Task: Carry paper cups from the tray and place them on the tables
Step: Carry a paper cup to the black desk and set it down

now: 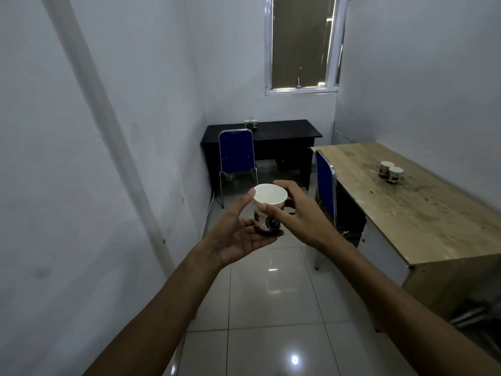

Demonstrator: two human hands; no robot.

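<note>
Upright cup (pixel 268 210) grasped by both grips, left (pixel 238 234) and right (pixel 295 215); wooden bench (pixel 423 213) lies right of the cup, nearer the right.

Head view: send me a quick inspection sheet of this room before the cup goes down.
Surface: worn light wooden table at right; black desk under the window.
Job's things: white patterned paper cup upright in hand; two similar cups on the wooden table; more cups on the black desk, count unclear.
Clutter: dark specks on the wooden table.
Hands: left hand cradles the cup's base; right hand grips its side.
Cables: thin cable along the left wall's foot.
Surroundings: two blue padded chairs, glossy white tiled floor.
</note>
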